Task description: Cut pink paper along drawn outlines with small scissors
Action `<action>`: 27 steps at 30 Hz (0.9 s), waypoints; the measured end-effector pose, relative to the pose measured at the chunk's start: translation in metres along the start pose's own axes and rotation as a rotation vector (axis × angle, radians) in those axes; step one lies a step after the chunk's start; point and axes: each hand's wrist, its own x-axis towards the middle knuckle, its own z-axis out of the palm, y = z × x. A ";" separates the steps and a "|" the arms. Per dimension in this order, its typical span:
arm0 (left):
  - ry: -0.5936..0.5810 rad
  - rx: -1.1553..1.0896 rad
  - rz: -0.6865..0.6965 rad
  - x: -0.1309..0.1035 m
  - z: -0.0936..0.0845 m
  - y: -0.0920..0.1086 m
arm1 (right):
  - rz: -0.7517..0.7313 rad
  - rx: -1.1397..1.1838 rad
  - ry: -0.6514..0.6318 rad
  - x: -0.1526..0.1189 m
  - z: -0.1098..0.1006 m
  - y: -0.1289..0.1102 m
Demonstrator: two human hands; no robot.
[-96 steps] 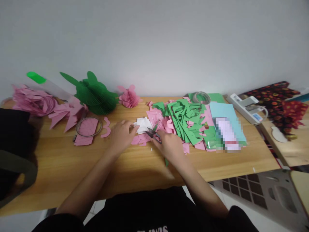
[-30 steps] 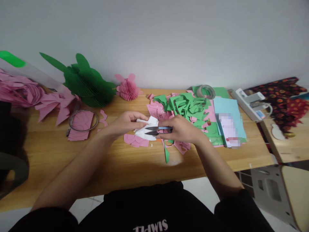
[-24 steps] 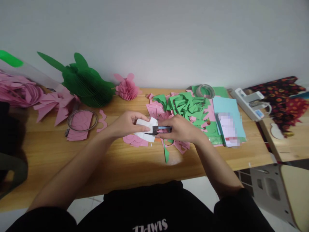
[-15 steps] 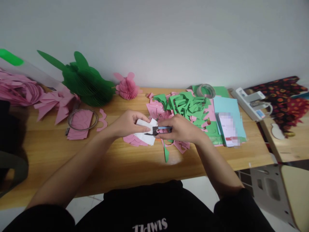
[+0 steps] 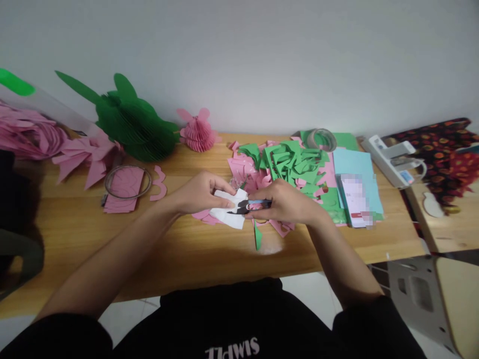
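The white paper (image 5: 236, 221) sits between your 2 hands, near the middle of the bench (image 5: 168, 259), with its right side at the scissors (image 5: 243, 206). Your left hand (image 5: 197, 193) has its fingers closed on the left part of the paper; pinch firmly enough to stop slipping, but lightly enough not to crease it. Your right hand (image 5: 292, 202) has its fingers closed around the scissor handles; how far apart the blades stand is too small to tell. The left fingertips lie close to the blade tips, so draw them back along the paper before each squeeze. Let the paper turn to meet the blades rather than twisting your right wrist, and use short, even closes so the edge stays clean. Just beyond, the pink scraps (image 5: 243, 167) and green scraps (image 5: 288, 159) crowd your working spot, and a green sliver (image 5: 258, 236) lies on the near side; lift the work slightly so the lower blade catches none of them. The pink cutouts (image 5: 202, 216) partly under the paper deserve the same care.
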 end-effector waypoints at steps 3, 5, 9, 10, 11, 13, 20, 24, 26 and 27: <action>0.089 0.073 0.029 0.000 0.008 0.001 | -0.009 -0.007 0.019 -0.001 0.000 0.000; 0.124 0.103 0.036 0.000 0.010 0.002 | -0.009 -0.025 0.024 -0.002 0.000 -0.001; 0.097 0.096 0.054 0.001 0.008 0.000 | 0.005 -0.055 0.012 -0.002 -0.001 -0.002; 0.078 0.089 0.055 0.001 0.007 0.000 | 0.007 -0.059 0.006 -0.002 -0.001 -0.003; 0.061 0.082 0.057 0.001 0.005 0.000 | 0.008 -0.060 0.004 -0.002 -0.002 -0.004; 0.035 0.065 0.061 -0.001 0.004 0.001 | 0.012 -0.059 -0.001 -0.002 -0.003 -0.006; 0.052 0.136 0.014 -0.012 -0.002 0.005 | 0.039 -0.048 -0.014 -0.008 -0.014 -0.014; 0.151 0.191 0.024 -0.015 -0.009 0.003 | 0.082 -0.043 -0.003 -0.015 -0.023 -0.016; 0.165 0.170 0.038 -0.016 -0.011 0.005 | 0.065 -0.041 -0.011 -0.018 -0.026 -0.019; 0.168 0.156 0.042 -0.016 -0.012 0.006 | 0.054 -0.049 -0.016 -0.019 -0.027 -0.020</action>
